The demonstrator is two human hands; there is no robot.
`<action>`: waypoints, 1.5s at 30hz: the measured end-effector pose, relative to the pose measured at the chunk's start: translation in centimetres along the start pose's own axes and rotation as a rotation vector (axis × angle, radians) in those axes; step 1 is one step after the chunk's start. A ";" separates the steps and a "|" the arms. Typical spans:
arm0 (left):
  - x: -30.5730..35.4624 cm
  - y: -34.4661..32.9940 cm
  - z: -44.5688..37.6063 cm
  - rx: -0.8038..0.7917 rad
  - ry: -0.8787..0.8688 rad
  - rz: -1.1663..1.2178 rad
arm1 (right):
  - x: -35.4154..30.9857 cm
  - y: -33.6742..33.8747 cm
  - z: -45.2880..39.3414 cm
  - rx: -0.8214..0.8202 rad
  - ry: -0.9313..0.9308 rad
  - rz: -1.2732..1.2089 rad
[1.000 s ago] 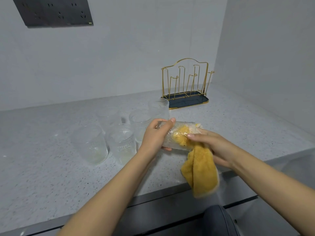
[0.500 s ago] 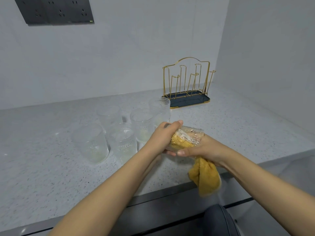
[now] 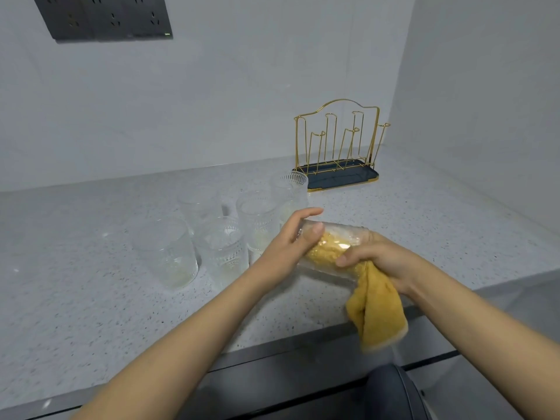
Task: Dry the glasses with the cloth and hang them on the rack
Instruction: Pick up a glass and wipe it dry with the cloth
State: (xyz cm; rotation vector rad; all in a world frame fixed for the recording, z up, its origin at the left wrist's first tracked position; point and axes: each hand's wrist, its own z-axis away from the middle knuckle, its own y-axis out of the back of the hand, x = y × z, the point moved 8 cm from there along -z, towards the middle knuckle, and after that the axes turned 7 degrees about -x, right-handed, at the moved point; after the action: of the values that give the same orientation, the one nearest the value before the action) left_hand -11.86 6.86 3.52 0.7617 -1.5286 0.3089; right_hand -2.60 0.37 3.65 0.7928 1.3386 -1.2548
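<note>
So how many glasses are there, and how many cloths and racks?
Glasses: 6, five standing on the counter () and one held by the left hand and the right hand
Cloths: 1, yellow
Racks: 1, gold, nothing on it
Total: 8

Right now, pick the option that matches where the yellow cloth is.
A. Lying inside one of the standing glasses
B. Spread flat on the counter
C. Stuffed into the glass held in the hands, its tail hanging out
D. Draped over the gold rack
C: the yellow cloth fills the inside of the held glass, gripped by the left hand and right hand, and its loose end hangs below the glass mouth.
</note>
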 end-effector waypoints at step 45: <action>-1.6 -1.5 -1.8 0.003 0.277 0.308 | -2.0 1.4 -0.1 0.075 0.045 0.431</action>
State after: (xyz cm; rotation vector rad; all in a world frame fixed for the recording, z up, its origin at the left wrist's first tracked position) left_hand -9.66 7.28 1.82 0.4609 -1.3785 0.6202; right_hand -0.87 1.17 5.25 1.1004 1.0847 -0.9523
